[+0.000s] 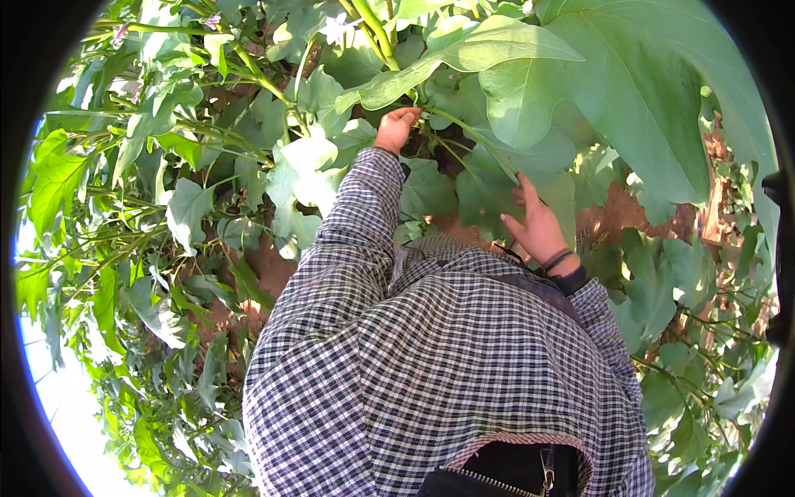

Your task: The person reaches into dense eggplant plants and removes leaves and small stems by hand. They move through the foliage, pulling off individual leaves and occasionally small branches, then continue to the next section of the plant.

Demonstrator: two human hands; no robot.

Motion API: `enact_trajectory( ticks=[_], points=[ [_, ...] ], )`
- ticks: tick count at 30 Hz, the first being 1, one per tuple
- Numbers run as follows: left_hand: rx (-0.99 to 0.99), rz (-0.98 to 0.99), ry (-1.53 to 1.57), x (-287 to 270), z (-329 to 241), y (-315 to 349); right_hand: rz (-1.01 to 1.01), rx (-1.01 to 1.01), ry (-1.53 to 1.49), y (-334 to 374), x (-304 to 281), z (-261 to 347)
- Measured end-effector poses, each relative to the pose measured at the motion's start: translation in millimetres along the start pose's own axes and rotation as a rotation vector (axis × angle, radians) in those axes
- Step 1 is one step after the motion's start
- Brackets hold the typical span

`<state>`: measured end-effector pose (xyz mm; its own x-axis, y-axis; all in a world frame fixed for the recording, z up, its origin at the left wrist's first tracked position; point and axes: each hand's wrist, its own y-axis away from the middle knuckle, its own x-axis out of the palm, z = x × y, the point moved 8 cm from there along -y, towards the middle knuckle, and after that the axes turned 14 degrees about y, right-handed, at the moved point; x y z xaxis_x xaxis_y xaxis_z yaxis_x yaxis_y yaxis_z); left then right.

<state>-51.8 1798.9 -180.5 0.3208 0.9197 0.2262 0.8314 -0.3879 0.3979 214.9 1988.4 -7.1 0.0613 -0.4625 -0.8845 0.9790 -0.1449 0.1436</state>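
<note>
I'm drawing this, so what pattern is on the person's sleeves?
The sleeves have small dark-and-white checks, seen best in the head view.

Checks among greens

The garment (464,348) is checked in near-black and white, its trim (517,436) pinkish; broad leaves (629,99) are mid-green, paler where sunlit; the stem (377,29) is yellow-green; the flower (335,28) is white; the soil (609,217) is reddish brown; the zip pull (547,472) is silvery; the wristband (556,261) is dark.
</note>
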Motion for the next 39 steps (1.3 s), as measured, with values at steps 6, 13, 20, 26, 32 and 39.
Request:
enact_trajectory(
  ticks=[6, 13, 20, 26, 32, 39],
  points=[
    [0.065, -0.27, -0.79, -153.5, -21.4, 38.8, -0.107, -0.127, 0.093, -12.9, -31.1, 12.8],
    [0.204, -0.566, -0.72, -260.1, -54.0, 147.3, -0.182, -0.272, -0.142, -32.5, -78.2, 12.3],
    [0.159, -0.516, -0.434, -93.0, -18.4, 207.2, -0.244, -0.319, -0.5, -26.6, -161.4, -42.5],
    [0.195, 0.058, -0.65, 169.6, 46.2, 212.5, 0.093, 0.058, -0.338, -6.4, -185.4, -104.6],
    [0.179, 0.275, -0.819, 277.9, 48.1, 183.0, 0.927, -0.567, -0.637, 41.4, -186.1, -25.1],
    [0.983, -0.432, -0.207, 242.5, -113.5, 208.0, 0.19, -0.235, -0.754, -75.4, -232.5, -90.3]
  ],
)
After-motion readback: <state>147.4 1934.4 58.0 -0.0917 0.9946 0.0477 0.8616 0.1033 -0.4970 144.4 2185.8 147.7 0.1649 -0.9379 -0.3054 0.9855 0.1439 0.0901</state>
